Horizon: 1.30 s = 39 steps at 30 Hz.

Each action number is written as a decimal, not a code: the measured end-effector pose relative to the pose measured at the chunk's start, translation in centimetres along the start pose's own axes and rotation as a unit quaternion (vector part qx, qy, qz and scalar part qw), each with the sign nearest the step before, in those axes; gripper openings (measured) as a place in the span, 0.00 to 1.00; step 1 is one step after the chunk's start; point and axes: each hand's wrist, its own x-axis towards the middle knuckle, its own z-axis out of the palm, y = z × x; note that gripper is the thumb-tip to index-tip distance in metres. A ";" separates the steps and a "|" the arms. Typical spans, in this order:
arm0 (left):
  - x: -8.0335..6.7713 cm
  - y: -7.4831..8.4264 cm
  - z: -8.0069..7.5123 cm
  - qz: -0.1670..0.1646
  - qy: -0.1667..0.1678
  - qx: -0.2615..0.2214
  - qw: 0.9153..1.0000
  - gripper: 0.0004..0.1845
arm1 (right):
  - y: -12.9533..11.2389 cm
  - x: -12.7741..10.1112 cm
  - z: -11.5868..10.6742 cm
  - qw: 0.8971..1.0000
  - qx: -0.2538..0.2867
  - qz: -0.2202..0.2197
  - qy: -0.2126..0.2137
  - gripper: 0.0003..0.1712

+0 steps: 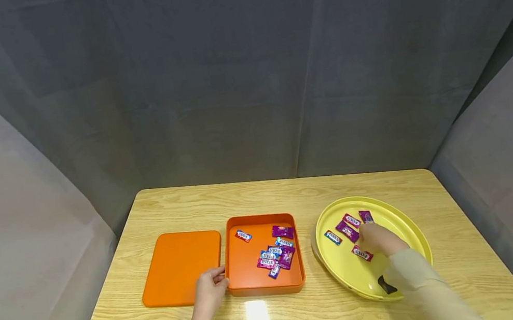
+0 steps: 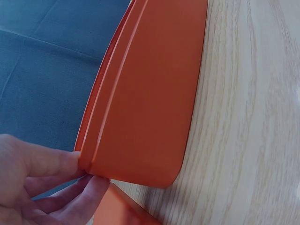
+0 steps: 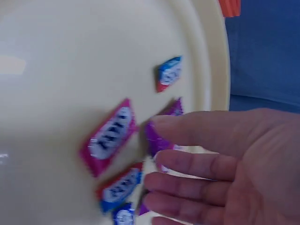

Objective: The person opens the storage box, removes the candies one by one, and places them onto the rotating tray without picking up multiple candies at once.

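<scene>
My left hand [image 1: 210,292] pinches the near left corner of an orange box [image 1: 267,287], thumb at the rim and fingers below it in the left wrist view. Several small wrapped candies lie inside the box, among them a purple packet [image 1: 283,232] and a red-and-blue one [image 1: 243,236]. Over a round yellow tray [image 1: 416,247] on the right, my right hand [image 3: 225,164] reaches among more candies with thumb and fingers apart. A purple candy [image 3: 157,140] lies by the thumb, partly hidden. Beside it are a pink candy [image 3: 108,138] and a blue one [image 3: 169,73].
An orange lid [image 1: 183,269] lies flat to the left of the box. Wood-grain tabletop [image 1: 260,196] surrounds everything. A dark grey curtain [image 1: 229,79] hangs behind the table, with pale cloth walls [image 1: 24,231] at both sides.
</scene>
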 end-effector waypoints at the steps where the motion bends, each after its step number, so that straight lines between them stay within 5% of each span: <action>1: 0.0 0.0 0.0 0.000 0.000 0.000 1.000 0.19 | -0.1 0.0 -0.1 1.000 -0.003 -0.004 0.007 0.05; 8: -0.1 0.0 0.0 0.003 -0.002 0.005 1.000 0.19 | -2.0 0.8 -0.9 0.993 -0.020 -0.065 0.098 0.29; 19: -0.1 0.1 0.0 0.012 0.003 0.004 1.000 0.18 | -7.5 3.7 -0.1 0.965 -0.039 -0.169 0.196 0.39; 31: -0.1 0.1 0.0 0.005 0.002 0.007 1.000 0.19 | -14.5 6.1 2.0 0.961 -0.050 -0.210 0.172 0.40; 39: -0.1 0.2 -0.1 0.007 0.002 0.004 1.000 0.19 | -18.2 7.1 3.7 0.944 -0.064 -0.282 0.160 0.39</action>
